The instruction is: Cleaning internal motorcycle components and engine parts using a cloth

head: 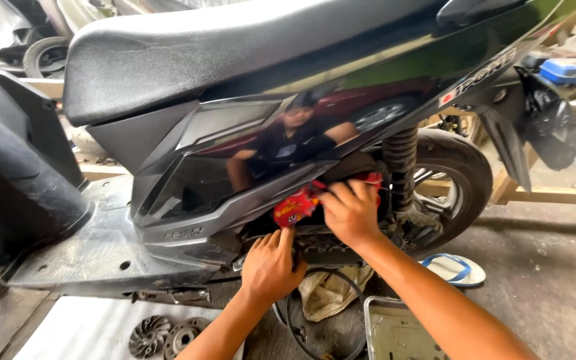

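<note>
A black scooter stands side-on before me, its glossy side panel mirroring a person. My right hand reaches under the panel into the engine bay, fingers curled against a red cloth; whether it grips the cloth is unclear. My left hand presses lower on the dark engine casing, fingers bent around its edge. A black drive belt hangs loose below the hands.
Two metal pulley discs lie on a white sheet at lower left. A grey metal tray and a crumpled rag sit under the engine. A sandal lies by the rear wheel. Wooden frame at right.
</note>
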